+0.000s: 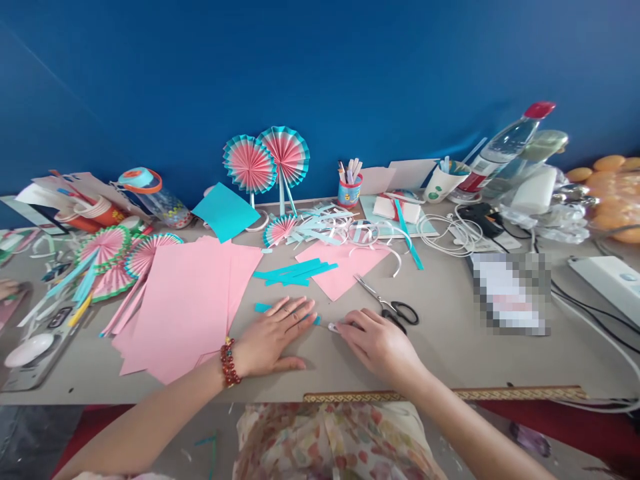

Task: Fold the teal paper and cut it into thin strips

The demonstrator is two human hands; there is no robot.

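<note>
My left hand [273,337] lies flat on the grey table [440,347], fingers stretched out over a small turquoise paper strip [262,307]; a red bead bracelet sits on that wrist. My right hand [375,343] rests beside it, fingertips pinched on a small white piece [333,327] that I cannot make out. Black-handled scissors [387,303] lie just beyond the right hand. A stack of pink paper sheets [185,303] spreads to the left of my left hand.
Turquoise strips [295,272] and a pink sheet [343,267] lie mid-table. Pink and turquoise paper fans [267,163] stand at the back wall; more fans [117,257] lie left. A pen cup [349,188], paper cup [443,181], bottles [505,150], cables [450,233] and a glue gun [480,217] crowd the right.
</note>
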